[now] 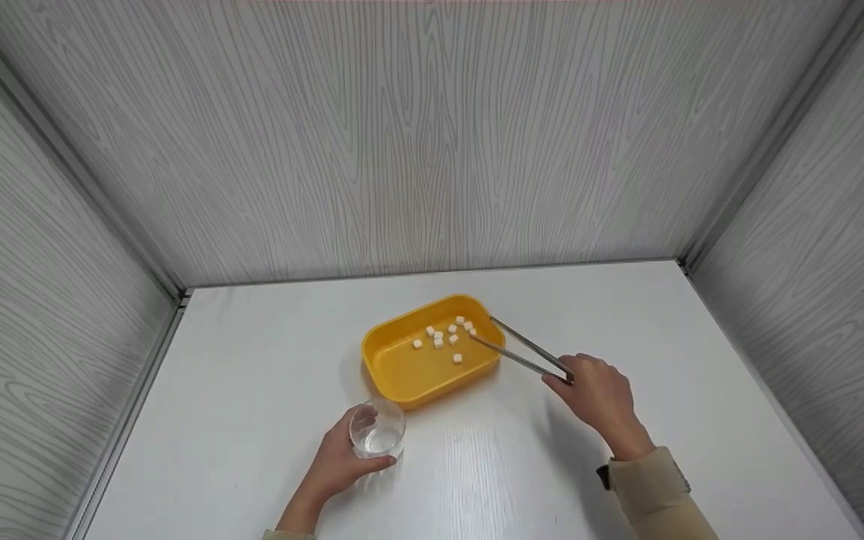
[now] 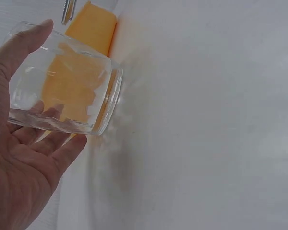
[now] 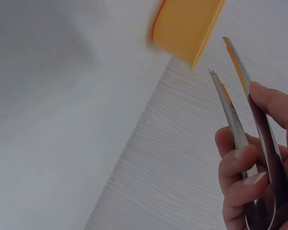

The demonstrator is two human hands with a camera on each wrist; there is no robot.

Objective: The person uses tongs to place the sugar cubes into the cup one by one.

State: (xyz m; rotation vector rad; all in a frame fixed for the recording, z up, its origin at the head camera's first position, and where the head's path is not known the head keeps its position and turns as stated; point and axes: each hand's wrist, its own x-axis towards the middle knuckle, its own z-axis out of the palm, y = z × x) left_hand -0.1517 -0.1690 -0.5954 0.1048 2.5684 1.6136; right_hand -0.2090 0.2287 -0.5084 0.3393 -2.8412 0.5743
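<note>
My left hand (image 1: pixel 342 454) holds a clear drinking glass (image 2: pixel 72 86) around its side, with the thumb on one side and the fingers on the other. The glass (image 1: pixel 378 429) is beside the near left corner of a yellow tray (image 1: pixel 409 375). Several small white cubes (image 1: pixel 438 343) lie in the tray, mostly towards its far right part. In my right hand (image 1: pixel 598 394) is a pair of long metal tweezers (image 3: pixel 237 122), gripped between thumb and fingers. Their arms are spread apart, the tips at the tray's right end, with no cube between them.
A white tabletop (image 1: pixel 252 390) lies under everything. Grey wood-grain panels enclose it at the back (image 1: pixel 402 150), on the left (image 1: pixel 27 262) and on the right (image 1: pixel 822 262).
</note>
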